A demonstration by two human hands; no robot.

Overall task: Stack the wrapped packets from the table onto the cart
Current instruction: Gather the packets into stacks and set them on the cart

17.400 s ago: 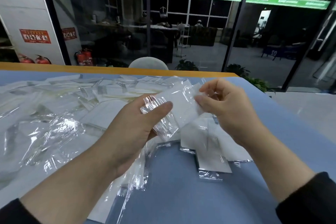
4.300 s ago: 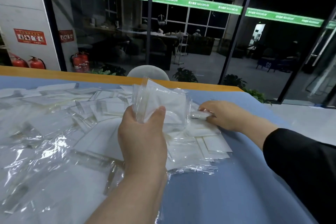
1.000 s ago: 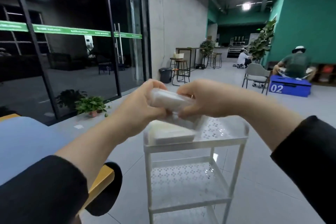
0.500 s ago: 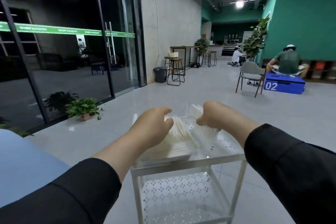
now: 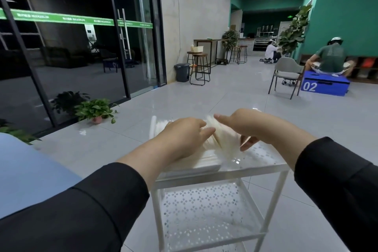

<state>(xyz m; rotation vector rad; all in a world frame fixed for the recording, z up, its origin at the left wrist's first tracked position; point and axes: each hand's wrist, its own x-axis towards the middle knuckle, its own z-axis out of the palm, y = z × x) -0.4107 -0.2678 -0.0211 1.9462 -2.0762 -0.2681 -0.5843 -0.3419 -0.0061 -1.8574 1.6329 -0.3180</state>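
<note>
A white metal cart (image 5: 283,172) with perforated shelves stands in front of me. On its top shelf lies a stack of white packets in clear wrap (image 5: 222,139), its upper packets fanned and tilted. My left hand (image 5: 182,136) rests on the left part of the stack, fingers curled down over it. My right hand (image 5: 245,125) grips the fanned packets from the right, thumb underneath. The packets under my left hand are hidden.
The blue table's corner (image 5: 22,172) lies at the lower left. A potted plant (image 5: 96,110) stands by the glass wall. Further off are stools (image 5: 199,67), a grey chair (image 5: 286,75) and a blue box (image 5: 325,86) on which a person sits. Grey tiled floor surrounds the cart.
Both hands have lowered the bundle of packets onto the stack on the cart's top shelf. The packets have fanned out between my hands, and my view has tilted slightly.
</note>
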